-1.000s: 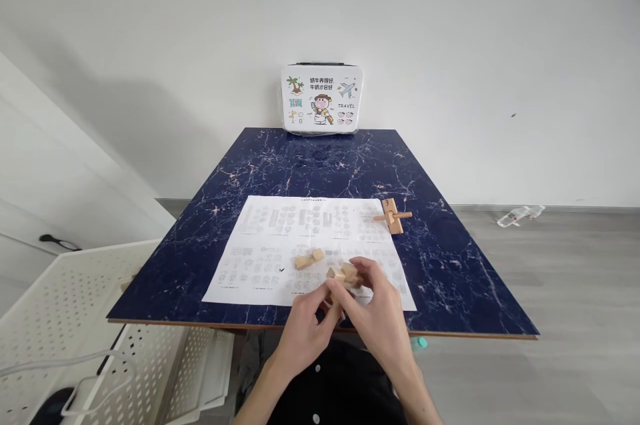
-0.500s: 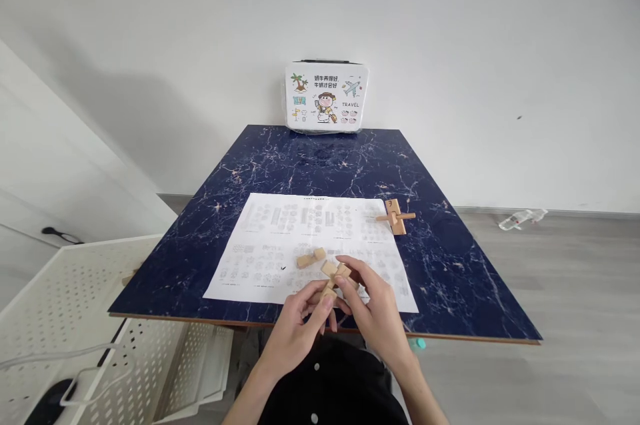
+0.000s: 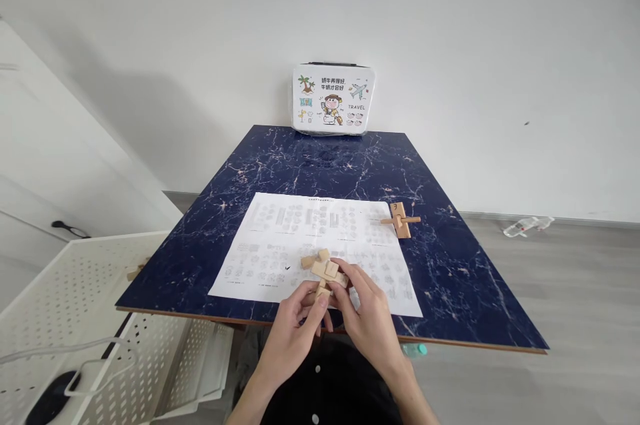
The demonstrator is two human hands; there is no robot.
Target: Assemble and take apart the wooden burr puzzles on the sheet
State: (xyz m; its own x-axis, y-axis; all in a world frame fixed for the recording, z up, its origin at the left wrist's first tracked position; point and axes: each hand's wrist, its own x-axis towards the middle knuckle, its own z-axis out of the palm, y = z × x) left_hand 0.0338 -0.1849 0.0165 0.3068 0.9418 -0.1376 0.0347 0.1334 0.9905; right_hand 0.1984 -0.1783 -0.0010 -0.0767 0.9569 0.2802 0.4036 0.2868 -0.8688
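Note:
Over the lower edge of a printed instruction sheet (image 3: 250, 278), both hands hold light wooden puzzle pieces (image 3: 330, 270) that cross one another. My left hand (image 3: 295, 325) pinches the near end between thumb and fingers. The fingers of my right hand (image 3: 367, 308) close round the right side of the same pieces. Parts of the pieces are hidden by the fingers. Just beyond them, a loose notched wooden piece (image 3: 309, 262) lies on the sheet. At the sheet's right edge sits another crossed wooden puzzle (image 3: 401, 221), its flat face marked with a dark figure.
The blue marbled table (image 3: 335, 171) carries a white cartoon case (image 3: 334, 101) at its back, against the wall. A white perforated cart (image 3: 45, 291) with a cable stands at the left. On the floor lie a clear plastic bottle (image 3: 520, 227) and a teal-capped bottle (image 3: 421, 349).
The crossed pieces have been turned in my hands, so a piece now points left across the top. They partly overlap the loose piece in view. The camera has shifted slightly.

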